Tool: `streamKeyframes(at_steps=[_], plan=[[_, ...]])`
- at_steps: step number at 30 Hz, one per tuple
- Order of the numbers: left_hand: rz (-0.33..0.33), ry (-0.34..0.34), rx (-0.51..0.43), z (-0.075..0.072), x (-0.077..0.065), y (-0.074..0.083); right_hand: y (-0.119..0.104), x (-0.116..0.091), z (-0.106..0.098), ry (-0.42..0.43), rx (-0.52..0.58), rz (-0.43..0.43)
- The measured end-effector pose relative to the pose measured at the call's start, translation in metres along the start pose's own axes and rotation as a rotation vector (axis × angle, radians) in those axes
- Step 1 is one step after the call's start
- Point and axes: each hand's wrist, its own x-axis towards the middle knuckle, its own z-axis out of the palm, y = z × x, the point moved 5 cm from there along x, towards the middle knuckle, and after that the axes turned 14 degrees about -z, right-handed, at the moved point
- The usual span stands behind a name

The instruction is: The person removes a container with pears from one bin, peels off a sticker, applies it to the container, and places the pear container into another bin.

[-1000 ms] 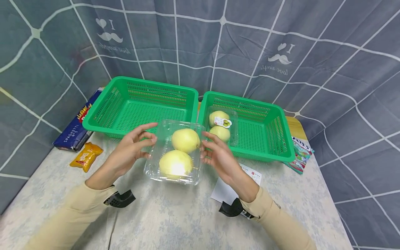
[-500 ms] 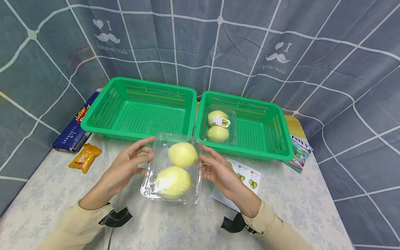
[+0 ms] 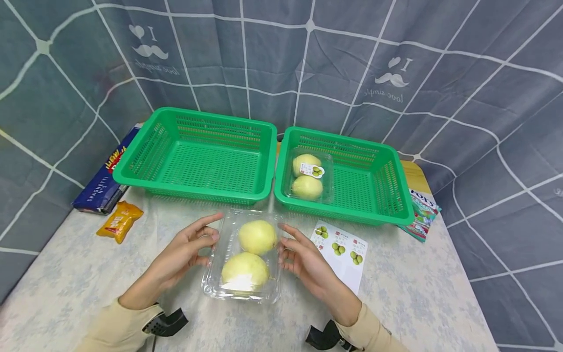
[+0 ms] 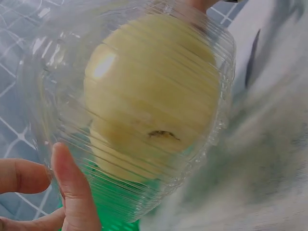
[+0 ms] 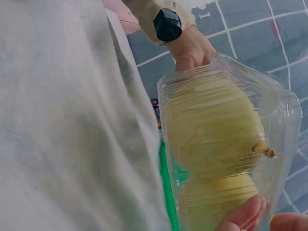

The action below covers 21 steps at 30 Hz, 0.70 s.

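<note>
Fruit box (image 3: 228, 239) lower than before, in grip of left hand (image 3: 182, 254) and right hand (image 3: 313, 266)

A pale table (image 3: 396, 303) carries baskets (image 3: 193, 190), packets (image 3: 119, 221), a box (image 3: 102, 189), paper (image 3: 340, 261).

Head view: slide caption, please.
Left grip and right grip hold a clear box of two yellow fruits before two green baskets.

The left hand (image 3: 186, 252) and right hand (image 3: 305, 259) face each other, fingers (image 3: 203, 224) bent, both wrists (image 3: 138, 293) angled inward.
</note>
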Motion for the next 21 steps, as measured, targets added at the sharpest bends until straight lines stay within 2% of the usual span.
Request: streamKeyframes(at_steps=[7,10,16,19,21], plan=[[-0.069,0.012,-0.033,0.002,0.012,-0.019,0.017,0.003,-0.009,0.029,0.017,0.026],[-0.089,0.021,-0.045,0.003,0.016,-0.022,0.022,0.006,-0.014,0.047,0.011,0.025],[-0.089,0.07,-0.069,0.003,0.026,-0.024,0.029,0.013,-0.022,0.077,-0.005,0.02],[-0.103,0.089,-0.087,0.005,0.029,-0.027,0.029,0.014,-0.026,0.088,-0.057,0.011],[-0.108,0.099,-0.091,0.006,0.03,-0.029,0.027,0.014,-0.03,0.083,-0.131,0.002]])
